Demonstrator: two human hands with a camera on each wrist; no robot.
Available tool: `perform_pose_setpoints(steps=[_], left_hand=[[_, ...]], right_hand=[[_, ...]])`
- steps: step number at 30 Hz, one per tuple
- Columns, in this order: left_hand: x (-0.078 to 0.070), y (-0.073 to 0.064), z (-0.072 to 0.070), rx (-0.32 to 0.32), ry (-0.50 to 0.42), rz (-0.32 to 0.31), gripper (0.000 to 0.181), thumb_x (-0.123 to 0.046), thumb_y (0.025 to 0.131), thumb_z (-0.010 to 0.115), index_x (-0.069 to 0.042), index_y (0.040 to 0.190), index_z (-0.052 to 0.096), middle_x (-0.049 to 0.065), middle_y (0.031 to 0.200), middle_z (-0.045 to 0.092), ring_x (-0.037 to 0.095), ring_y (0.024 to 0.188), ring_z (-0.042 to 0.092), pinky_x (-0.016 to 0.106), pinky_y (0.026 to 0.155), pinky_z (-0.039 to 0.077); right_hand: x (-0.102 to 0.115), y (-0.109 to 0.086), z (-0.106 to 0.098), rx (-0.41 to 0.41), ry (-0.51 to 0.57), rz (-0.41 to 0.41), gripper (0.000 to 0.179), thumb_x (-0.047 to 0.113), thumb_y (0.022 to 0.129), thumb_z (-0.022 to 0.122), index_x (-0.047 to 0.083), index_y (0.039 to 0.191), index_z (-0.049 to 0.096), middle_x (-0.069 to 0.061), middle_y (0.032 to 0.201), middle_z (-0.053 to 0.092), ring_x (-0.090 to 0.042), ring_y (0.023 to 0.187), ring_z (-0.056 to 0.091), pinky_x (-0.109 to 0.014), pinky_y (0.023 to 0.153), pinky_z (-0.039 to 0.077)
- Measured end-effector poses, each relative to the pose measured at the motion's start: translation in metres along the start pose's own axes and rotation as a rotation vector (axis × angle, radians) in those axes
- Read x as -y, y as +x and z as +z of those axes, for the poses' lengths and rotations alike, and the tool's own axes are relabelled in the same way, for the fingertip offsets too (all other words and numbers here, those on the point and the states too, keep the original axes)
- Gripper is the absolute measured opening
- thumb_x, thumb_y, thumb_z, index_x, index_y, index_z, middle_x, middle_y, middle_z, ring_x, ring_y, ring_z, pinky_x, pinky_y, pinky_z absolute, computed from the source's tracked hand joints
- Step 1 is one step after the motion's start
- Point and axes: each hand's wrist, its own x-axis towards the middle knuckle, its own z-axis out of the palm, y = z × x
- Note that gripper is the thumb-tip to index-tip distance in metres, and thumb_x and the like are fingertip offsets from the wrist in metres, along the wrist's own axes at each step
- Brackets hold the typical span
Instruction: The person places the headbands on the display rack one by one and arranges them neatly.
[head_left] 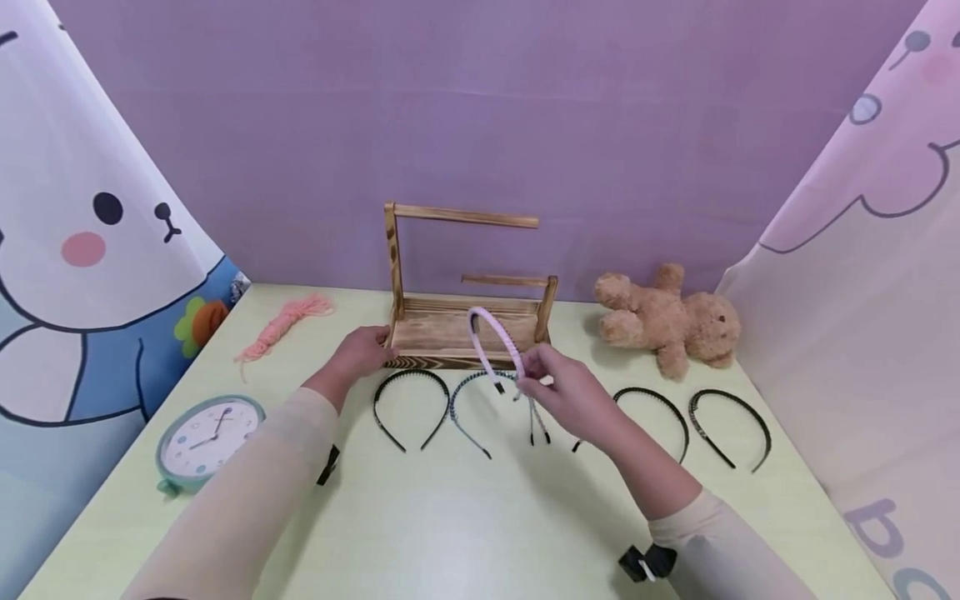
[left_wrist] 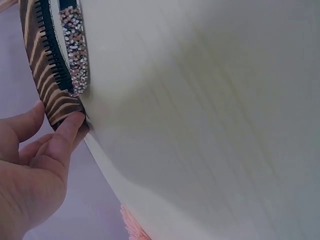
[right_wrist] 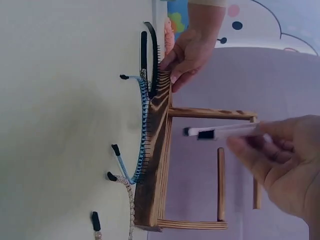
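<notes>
Pink headband [head_left: 501, 330], slim, curved, black-tipped

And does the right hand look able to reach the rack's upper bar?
Likely yes: nothing visible blocks the upper bar, whose right end is free, though the right hand holds the pink headband.

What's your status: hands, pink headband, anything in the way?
Left hand grips wooden rack. Right hand holds pink headband aloft. Other headbands lie on table, some before rack; bars look unobstructed.
</notes>
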Motion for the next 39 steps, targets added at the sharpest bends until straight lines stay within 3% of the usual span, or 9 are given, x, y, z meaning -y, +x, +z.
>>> perform_pose_setpoints(steps=[7, 22, 29, 39], left_hand=[[0.0, -0.001, 0.0, -0.004, 0.019, -0.001, 0.06, -0.024, 0.101, 0.056, -0.005, 0.153, 0.032, 0.024, 0.15, 0.041, 0.044, 0.139, 0.035, 0.055, 0.116, 0.03], [-0.005, -0.001, -0.001, -0.009, 0.054, 0.017, 0.058, -0.021, 0.101, 0.055, -0.002, 0.151, 0.035, 0.025, 0.149, 0.041, 0.044, 0.139, 0.037, 0.054, 0.116, 0.03], [-0.005, 0.0, 0.001, -0.015, 0.057, 0.024, 0.057, -0.02, 0.1, 0.055, -0.002, 0.151, 0.036, 0.024, 0.15, 0.041, 0.044, 0.139, 0.037, 0.054, 0.116, 0.03], [-0.009, -0.004, -0.001, -0.012, 0.092, 0.031, 0.057, -0.02, 0.1, 0.055, -0.002, 0.151, 0.036, 0.024, 0.15, 0.041, 0.044, 0.138, 0.038, 0.054, 0.116, 0.03]], right_hand=[[-0.002, 0.039, 0.011, -0.04, 0.122, -0.066, 0.015, 0.016, 0.095, 0.065, 0.011, 0.107, 0.058, -0.003, 0.102, 0.068, -0.02, 0.103, 0.068, -0.031, 0.083, 0.06], [-0.009, 0.105, 0.043, -0.033, 0.054, 0.006, 0.009, 0.02, 0.096, 0.065, 0.016, 0.101, 0.058, 0.001, 0.102, 0.066, -0.016, 0.096, 0.065, -0.03, 0.069, 0.057], [-0.028, 0.121, 0.051, -0.096, 0.025, 0.047, 0.014, 0.023, 0.094, 0.067, 0.017, 0.099, 0.056, -0.001, 0.103, 0.068, -0.018, 0.09, 0.065, -0.03, 0.064, 0.053], [-0.064, 0.115, 0.038, -0.188, 0.065, 0.097, 0.014, 0.017, 0.094, 0.068, 0.011, 0.101, 0.057, -0.008, 0.104, 0.069, -0.024, 0.093, 0.065, -0.032, 0.068, 0.054]])
